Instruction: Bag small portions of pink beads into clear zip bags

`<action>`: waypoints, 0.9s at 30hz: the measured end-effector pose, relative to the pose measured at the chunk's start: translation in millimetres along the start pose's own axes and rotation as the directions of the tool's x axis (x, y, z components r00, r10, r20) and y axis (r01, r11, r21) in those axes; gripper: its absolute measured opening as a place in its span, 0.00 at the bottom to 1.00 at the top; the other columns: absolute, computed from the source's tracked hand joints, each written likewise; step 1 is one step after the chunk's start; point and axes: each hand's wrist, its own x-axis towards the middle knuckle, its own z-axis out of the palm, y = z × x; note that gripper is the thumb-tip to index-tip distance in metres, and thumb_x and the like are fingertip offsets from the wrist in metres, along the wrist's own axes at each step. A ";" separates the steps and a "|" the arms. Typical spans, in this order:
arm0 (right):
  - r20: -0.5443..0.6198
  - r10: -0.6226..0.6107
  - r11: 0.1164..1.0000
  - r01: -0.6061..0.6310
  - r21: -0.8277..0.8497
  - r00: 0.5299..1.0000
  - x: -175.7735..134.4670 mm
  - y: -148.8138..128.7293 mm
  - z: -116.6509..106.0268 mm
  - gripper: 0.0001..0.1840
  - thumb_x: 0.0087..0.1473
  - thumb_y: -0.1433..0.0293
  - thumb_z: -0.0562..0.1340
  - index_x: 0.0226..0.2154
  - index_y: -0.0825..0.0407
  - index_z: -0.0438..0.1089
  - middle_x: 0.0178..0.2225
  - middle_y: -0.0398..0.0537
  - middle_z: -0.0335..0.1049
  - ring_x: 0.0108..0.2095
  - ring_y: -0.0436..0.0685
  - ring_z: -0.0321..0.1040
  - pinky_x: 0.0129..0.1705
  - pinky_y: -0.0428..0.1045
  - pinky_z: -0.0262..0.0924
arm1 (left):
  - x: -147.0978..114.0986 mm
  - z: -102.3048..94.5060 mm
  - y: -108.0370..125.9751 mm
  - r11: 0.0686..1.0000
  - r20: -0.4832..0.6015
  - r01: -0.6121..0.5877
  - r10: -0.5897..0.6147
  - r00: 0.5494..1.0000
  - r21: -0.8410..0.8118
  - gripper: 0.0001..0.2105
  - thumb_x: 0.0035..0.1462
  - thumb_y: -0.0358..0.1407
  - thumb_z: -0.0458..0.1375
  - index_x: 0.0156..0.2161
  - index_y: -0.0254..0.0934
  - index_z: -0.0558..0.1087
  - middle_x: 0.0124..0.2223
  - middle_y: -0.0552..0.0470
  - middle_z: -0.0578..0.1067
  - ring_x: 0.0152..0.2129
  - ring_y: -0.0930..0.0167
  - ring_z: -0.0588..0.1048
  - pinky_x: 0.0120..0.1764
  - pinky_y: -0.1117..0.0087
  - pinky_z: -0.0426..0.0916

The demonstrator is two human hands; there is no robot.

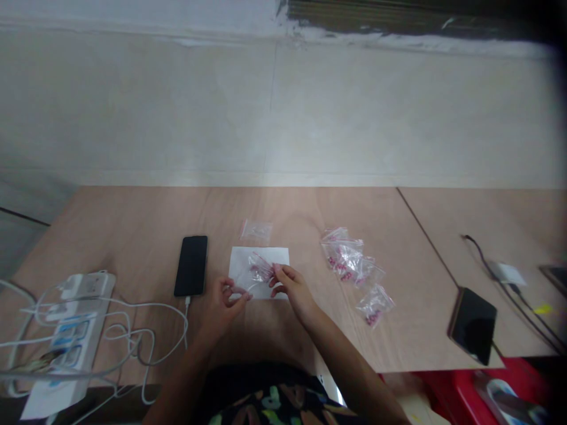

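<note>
Wall [177,106]: pale, standing beyond the paper [239,258].
Table [292,212]: light wood, reaching out on both sides of the paper, with a dark seam well to its right.
Power strip [88,333]: white, well left of the paper, white cables [150,304] looping about it.
Bag pile [348,254]: several clear bags with small reddish pieces inside, right of the paper, some overlapping.
Right hand [295,289]: at the paper's right side, thumb and forefinger pinching one end of the held bag [260,269].
Left hand [224,304]: at the paper's near left corner, fingers curled, thumb reaching over the sheet; from here I cannot tell whether it grips anything.
Dark phone [473,324]: lying well right of the paper.
Black phone [191,265]: left of the paper, a white cable at its near end.
Held bag: clear, reddish pieces showing, over the paper.
Flat bag [257,230]: clear, lying just beyond the paper's far edge.
</note>
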 end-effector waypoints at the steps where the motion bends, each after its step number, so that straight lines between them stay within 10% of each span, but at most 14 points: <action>1: -0.006 -0.030 0.999 0.030 -0.024 1.000 -1.0 -0.6 -0.4 0.18 0.39 0.54 0.60 0.21 0.53 0.63 0.18 0.41 0.60 0.20 0.49 0.58 0.18 0.45 0.55 | -1.5 0.2 -1.2 1.000 0.014 -0.009 0.009 1.000 0.001 0.19 0.42 0.32 0.61 0.33 0.40 0.53 0.27 0.61 0.70 0.25 0.75 0.74 0.28 0.76 0.66; 8: 0.009 -0.247 0.888 0.230 -0.399 0.969 -13.4 -10.8 -6.9 0.13 0.47 0.63 0.56 0.18 0.53 0.61 0.17 0.40 0.59 0.19 0.48 0.55 0.23 0.45 0.51 | -3.9 -12.9 6.9 0.986 0.103 -0.132 0.122 0.987 0.105 0.12 0.45 0.34 0.59 0.34 0.38 0.60 0.36 0.54 0.66 0.37 0.71 0.69 0.38 0.71 0.66; 13: 0.101 -0.290 0.778 0.296 -0.554 0.952 -30.3 -22.6 -5.3 0.11 0.48 0.66 0.55 0.18 0.52 0.60 0.17 0.40 0.57 0.20 0.49 0.54 0.24 0.45 0.50 | 6.7 -9.9 37.2 0.932 0.289 -0.223 0.138 0.947 0.286 0.07 0.52 0.37 0.51 0.36 0.37 0.65 0.31 0.55 0.67 0.27 0.73 0.68 0.32 0.73 0.64; 27: 0.068 -0.146 0.971 0.156 -0.179 0.987 -39.4 -15.4 1.5 0.12 0.39 0.61 0.62 0.21 0.53 0.64 0.19 0.39 0.62 0.21 0.48 0.56 0.24 0.44 0.52 | 0.3 4.3 47.7 0.911 0.492 -0.278 0.100 0.865 0.304 0.12 0.56 0.39 0.46 0.28 0.35 0.65 0.24 0.57 0.63 0.24 0.74 0.64 0.30 0.75 0.59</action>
